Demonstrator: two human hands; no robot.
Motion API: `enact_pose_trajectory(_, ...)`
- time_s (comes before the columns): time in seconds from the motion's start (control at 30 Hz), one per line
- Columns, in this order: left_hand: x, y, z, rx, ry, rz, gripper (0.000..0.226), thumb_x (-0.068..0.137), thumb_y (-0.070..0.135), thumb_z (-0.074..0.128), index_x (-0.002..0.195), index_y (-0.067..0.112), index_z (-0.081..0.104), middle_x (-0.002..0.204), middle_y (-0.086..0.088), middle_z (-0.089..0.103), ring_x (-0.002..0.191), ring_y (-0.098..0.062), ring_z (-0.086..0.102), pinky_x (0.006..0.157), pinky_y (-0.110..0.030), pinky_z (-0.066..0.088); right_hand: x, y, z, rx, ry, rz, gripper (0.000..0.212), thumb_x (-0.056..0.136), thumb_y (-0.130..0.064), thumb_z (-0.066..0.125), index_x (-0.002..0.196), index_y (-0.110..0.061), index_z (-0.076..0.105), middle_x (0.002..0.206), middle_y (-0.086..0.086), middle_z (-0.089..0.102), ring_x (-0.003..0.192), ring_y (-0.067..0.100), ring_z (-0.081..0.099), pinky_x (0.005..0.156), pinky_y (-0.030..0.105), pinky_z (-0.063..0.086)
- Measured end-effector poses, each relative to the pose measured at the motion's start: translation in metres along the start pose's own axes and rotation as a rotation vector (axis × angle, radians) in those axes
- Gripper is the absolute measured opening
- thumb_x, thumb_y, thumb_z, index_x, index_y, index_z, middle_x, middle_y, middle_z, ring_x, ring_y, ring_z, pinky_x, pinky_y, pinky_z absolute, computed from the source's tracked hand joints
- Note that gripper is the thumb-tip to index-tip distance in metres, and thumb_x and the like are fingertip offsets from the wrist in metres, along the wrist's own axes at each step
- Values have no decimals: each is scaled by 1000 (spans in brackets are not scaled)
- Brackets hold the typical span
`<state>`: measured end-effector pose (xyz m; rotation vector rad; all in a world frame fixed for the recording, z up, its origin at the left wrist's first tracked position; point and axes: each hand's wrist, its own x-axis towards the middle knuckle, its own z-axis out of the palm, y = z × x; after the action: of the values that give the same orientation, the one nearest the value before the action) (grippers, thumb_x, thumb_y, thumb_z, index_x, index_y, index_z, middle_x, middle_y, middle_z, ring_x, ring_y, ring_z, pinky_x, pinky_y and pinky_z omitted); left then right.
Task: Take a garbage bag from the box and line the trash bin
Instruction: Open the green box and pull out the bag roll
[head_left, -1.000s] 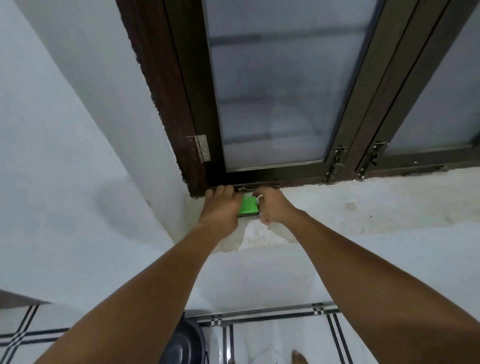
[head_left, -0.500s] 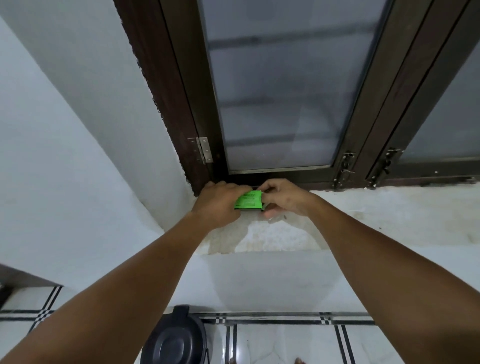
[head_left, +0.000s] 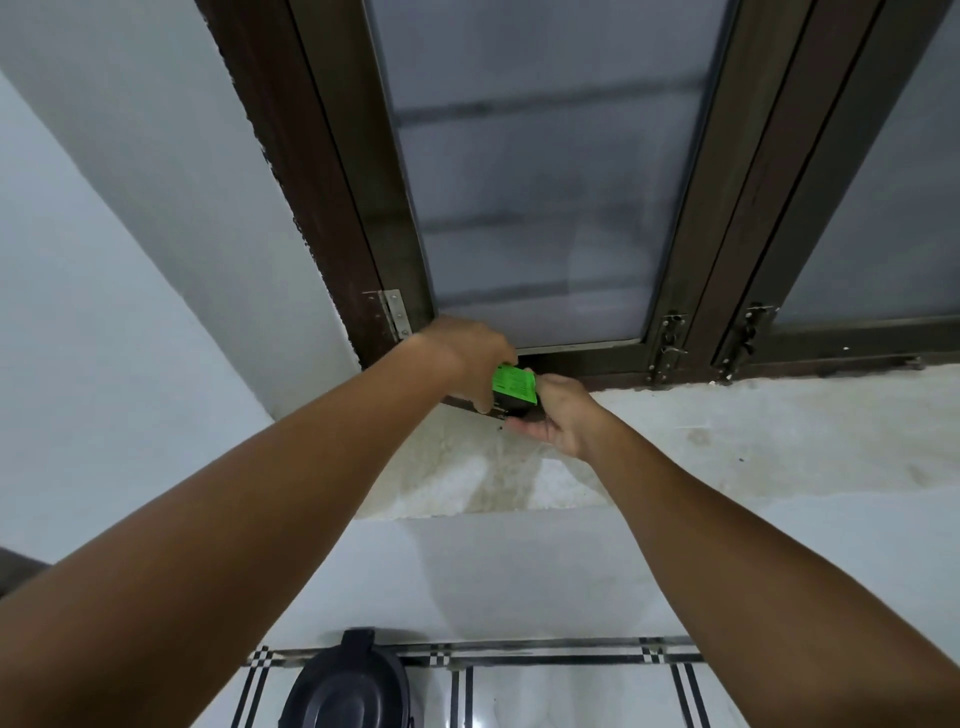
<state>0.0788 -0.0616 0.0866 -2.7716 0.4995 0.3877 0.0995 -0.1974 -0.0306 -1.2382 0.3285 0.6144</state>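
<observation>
Head view shows the green box (head_left: 514, 384) raised just above the window sill (head_left: 727, 436), clasped between both hands: the left hand (head_left: 467, 356) closed over its upper left edge, the right hand (head_left: 558, 415) cupping it from below. Getting a bag out appears to be the step underway. Next, fingers must find the opening and draw one bag free. The dark trash bin (head_left: 345, 691) waits on the floor below, lid on.

Glossy black plastic bin lid (head_left: 345, 691), dark wooden window frame (head_left: 332, 208), frosted glass (head_left: 540, 171), rough stained sill (head_left: 727, 431).
</observation>
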Motion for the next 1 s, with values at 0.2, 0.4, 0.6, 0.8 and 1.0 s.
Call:
enact_pose_trajectory(0.2,0,-13,-30,-268,-110,-6,58,82,49,86,133,27,68,129,6,63,112,-17,59,86,-34,50,-12,2,-16,13,-204,195,51,99,-50,57,129,-10,60,129,21,63,94,34,75,66,37,65)
enact_pose_trajectory(0.4,-3,-33,-37,-336,-44,8,48,84,42,87,127,26,74,119,8,66,110,-17,62,98,-38,53,-23,2,-25,111,-500,233,43,102,-21,37,141,-9,52,131,18,65,119,36,66,57,29,62)
enact_pose_trajectory(0.6,-3,-51,-8,-595,-22,-5,51,84,34,89,131,28,70,127,5,67,115,-17,63,94,-31,52,-27,3,-31,-18,-465,137,36,100,-14,59,136,-13,56,134,15,66,106,29,72,66,28,62)
enact_pose_trajectory(0.8,-2,-52,13,-735,1,-43,55,85,29,88,135,25,68,128,3,68,117,-17,61,94,-31,50,-17,-3,-32,-149,-314,40,14,103,-9,54,108,-14,66,119,13,69,105,25,71,72,32,61)
enact_pose_trajectory(1.0,-1,-56,39,-885,2,-74,61,83,30,89,139,25,65,132,-2,71,120,-23,67,103,-41,56,-15,-22,-38,-486,-288,-42,18,99,-11,62,112,-20,70,115,5,69,105,19,66,90,39,58)
